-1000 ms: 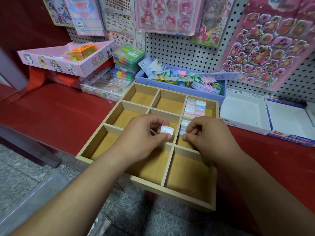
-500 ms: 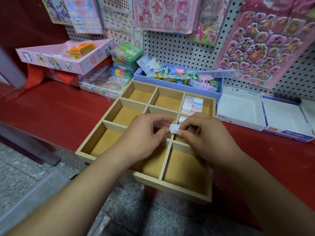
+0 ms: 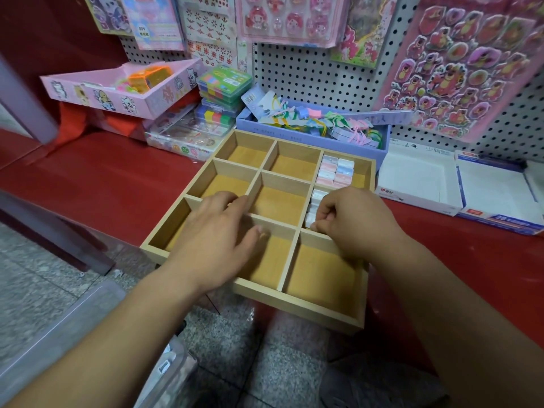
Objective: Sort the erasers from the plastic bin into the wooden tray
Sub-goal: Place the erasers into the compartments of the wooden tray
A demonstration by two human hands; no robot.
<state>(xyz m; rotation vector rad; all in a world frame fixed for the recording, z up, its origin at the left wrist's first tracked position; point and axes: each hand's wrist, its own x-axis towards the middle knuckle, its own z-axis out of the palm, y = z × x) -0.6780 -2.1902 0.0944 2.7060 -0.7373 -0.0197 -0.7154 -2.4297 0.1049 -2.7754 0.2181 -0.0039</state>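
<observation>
Left hand (image 3: 217, 234): hovers over the tray (image 3: 294, 301), fingers loose and spread, holding nothing; probably free to fetch the next piece.
Right hand (image 3: 350, 219): curled, with its fingertips pinching an eraser (image 3: 308, 222), apparently seating it flush.
Eraser: at the right fingertips, at the near end of a row (image 3: 317, 198) in the middle cell.
Far erasers (image 3: 335, 170): just beyond the right hand, packed tight in two columns to save room.
Bin (image 3: 164, 369): below the left forearm, within easy reach.
</observation>
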